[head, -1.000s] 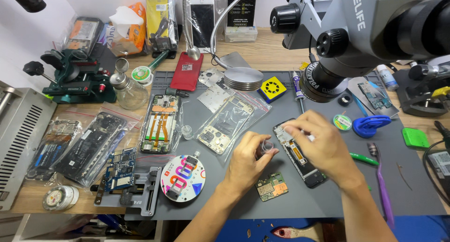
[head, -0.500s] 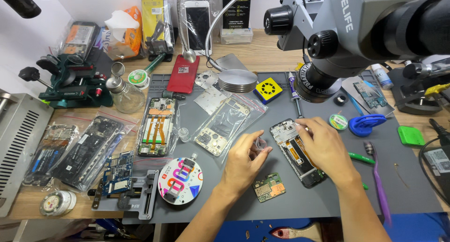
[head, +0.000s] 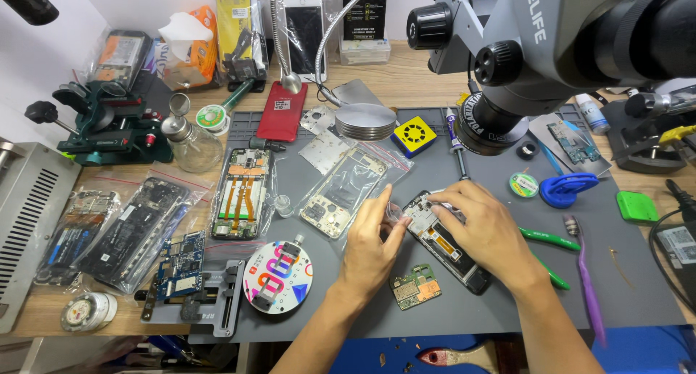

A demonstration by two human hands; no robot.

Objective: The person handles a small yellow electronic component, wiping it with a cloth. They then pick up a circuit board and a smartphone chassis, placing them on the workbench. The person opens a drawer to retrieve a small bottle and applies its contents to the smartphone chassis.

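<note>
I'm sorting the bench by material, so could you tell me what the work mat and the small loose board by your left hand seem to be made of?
Work mat: probably silicone or rubber, matte grey with moulded tray recesses. Loose board: green laminate with shiny metal shields.

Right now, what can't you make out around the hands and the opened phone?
Head view only:
- Opened phone: its upper end and middle lie under the right hand.
- Small clear piece at the left hand fingertips: too small to identify.
- Whether the right hand pinches anything: its fingertips are hidden by its own back.
- Small circuit board: parts too fine to read.
- Microscope: cut off by the top and right edges.
</note>
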